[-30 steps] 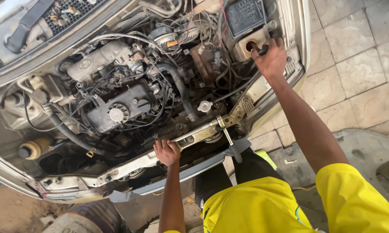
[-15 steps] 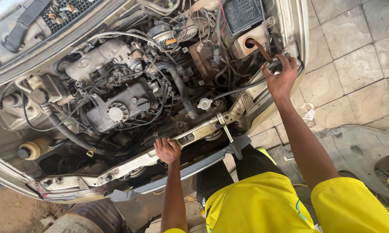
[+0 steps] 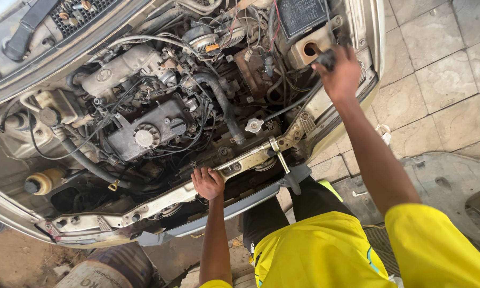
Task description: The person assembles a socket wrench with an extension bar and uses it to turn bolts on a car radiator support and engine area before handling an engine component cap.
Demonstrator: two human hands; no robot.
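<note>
Open engine bay fills the upper left and centre of the frame; dusty, tangled with black hoses and wires. Left hand [image 3: 208,183] at lower centre, fingers curled over the front crossmember [image 3: 160,200], gripping it. Right hand [image 3: 340,74] at upper right, closed around a small black cap [image 3: 327,57], just beside the open neck of a beige reservoir [image 3: 310,47]. Black battery [image 3: 303,16] above it. Ground: pale stone tiles [image 3: 437,80] at right, bare dirt [image 3: 16,261] at lower left.

Left hand [image 3: 208,183] rests on the front crossmember [image 3: 160,200]; right hand [image 3: 338,74] beside the reservoir [image 3: 312,49].
</note>
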